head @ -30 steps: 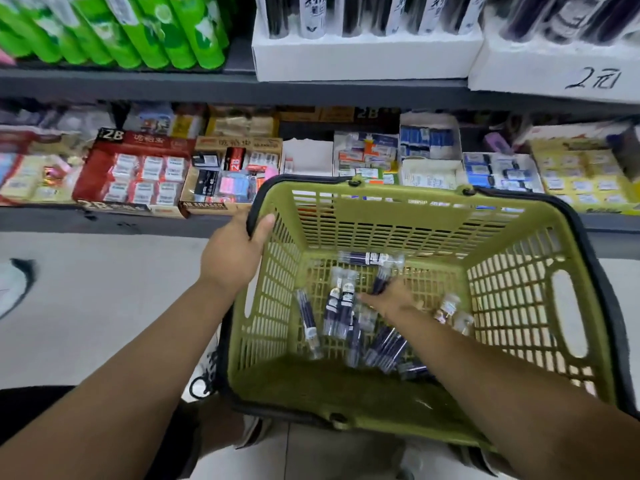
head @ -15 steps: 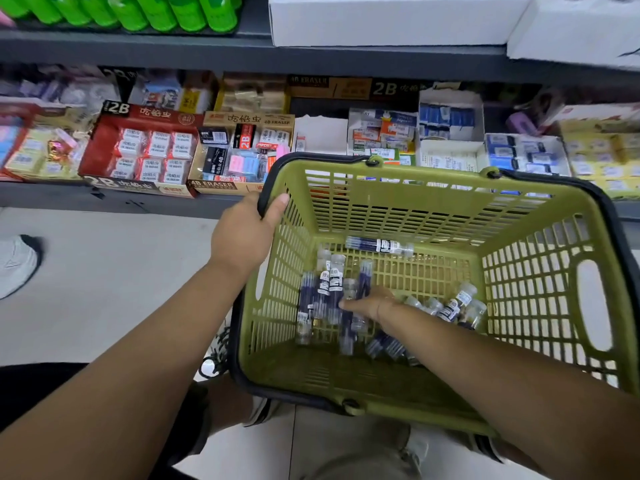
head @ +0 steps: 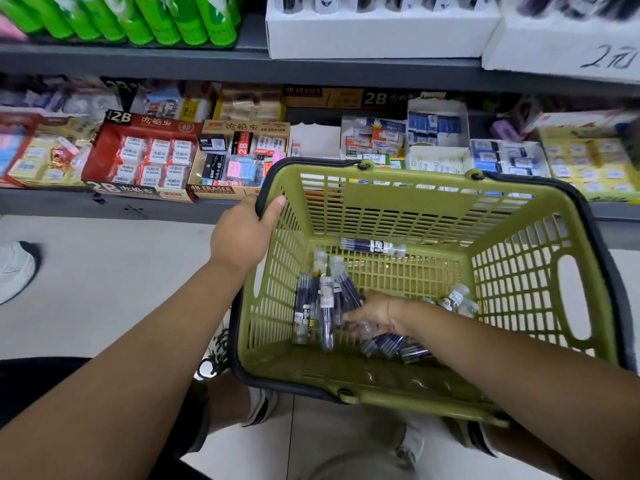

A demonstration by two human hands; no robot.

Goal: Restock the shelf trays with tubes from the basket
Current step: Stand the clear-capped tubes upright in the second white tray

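Green plastic basket (head: pixel 415 202) is gripped at its rim by my left hand (head: pixel 242 237), so a tilt could roll the slick tubes (head: pixel 325 306) lying just left of and under my right fingers (head: pixel 349 317), which touch them (closed or not, I cannot tell), and spoil my pick.

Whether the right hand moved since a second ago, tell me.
Yes: the right hand pulled toward the person, away from the lone tube along the far wall of the basket.
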